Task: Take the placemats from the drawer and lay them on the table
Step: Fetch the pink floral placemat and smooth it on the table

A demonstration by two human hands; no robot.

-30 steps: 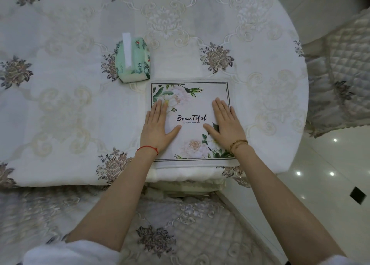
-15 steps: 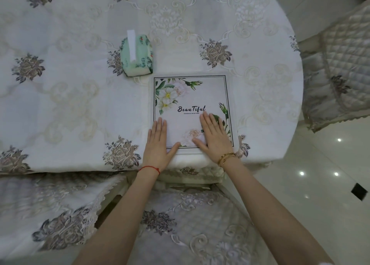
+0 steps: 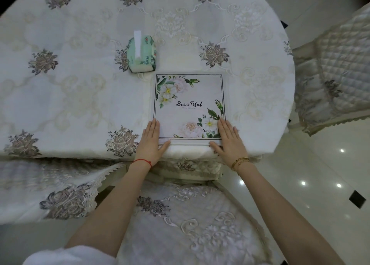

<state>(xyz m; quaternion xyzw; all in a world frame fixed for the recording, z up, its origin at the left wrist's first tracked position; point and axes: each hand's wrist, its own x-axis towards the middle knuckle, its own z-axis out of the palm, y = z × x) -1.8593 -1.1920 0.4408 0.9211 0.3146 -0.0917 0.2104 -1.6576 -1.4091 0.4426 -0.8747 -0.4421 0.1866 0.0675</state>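
Flat hands (image 3: pixel 151 139) at placemat (image 3: pixel 189 106) corners

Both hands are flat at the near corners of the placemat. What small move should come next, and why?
Probably lift both hands away. The placemat already lies flat and square near the table edge, with the left hand and right hand only resting on its near corners.

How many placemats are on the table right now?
1. The placemat, printed with flowers and "Beautiful", lies flat at the table's near edge, just near-right of the tissue pack. The left hand and right hand press its near corners. Another beneath it would be hidden.
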